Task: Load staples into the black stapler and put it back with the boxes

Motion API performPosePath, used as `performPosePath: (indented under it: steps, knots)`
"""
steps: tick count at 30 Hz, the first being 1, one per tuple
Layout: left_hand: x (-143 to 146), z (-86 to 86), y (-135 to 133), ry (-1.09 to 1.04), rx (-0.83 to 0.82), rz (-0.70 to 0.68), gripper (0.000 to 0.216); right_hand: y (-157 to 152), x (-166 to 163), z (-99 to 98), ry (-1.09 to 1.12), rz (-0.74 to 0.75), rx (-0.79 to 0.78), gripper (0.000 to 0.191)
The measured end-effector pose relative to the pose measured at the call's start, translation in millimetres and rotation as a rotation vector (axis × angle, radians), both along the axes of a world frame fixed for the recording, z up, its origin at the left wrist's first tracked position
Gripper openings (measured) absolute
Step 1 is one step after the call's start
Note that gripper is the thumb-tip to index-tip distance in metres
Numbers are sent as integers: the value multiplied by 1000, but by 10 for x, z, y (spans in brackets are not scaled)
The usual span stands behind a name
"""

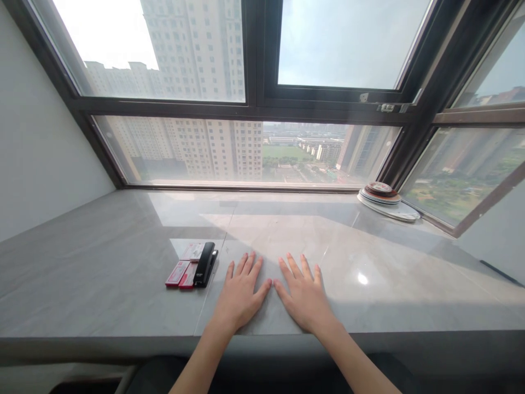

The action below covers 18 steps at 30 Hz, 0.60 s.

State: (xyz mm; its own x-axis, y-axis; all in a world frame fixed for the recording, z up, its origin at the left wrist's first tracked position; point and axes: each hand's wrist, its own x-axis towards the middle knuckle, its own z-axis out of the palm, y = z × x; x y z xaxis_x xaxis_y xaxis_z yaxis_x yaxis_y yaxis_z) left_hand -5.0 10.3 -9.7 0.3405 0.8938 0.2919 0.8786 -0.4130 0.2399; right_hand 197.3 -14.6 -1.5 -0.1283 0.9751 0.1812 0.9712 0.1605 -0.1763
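Note:
My left hand (241, 293) lies flat on the stone window sill (123, 306), palm down with fingers spread. Beside it my right hand (302, 293) rests the same way, and the two thumbs nearly touch. Neither hand holds anything. Just left of my left hand is a black stapler (204, 265), lying against several small red-and-white boxes (179, 273). Their labels are too small to read.
A stack of plates (379, 197) of different sizes stands in the far right corner by the window frame (254, 109). A thin dark strip (501, 272) lies along the right wall. The sill's front edge (123, 337) runs beneath my wrists.

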Motion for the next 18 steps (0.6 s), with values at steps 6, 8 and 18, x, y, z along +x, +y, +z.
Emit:
performPosePath:
  steps: [6,8,18]
  knots:
    - [-10,-6,5,-5,8,-7,62,2,9,-2,9,-3,-9,63]
    - [-6,-5,-1,-2,5,-3,62,1,11,-8,10,-2,-8,63]
    - [5,31,-19,16,-14,6,62,-21,18,-14,4,-1,-1,63]
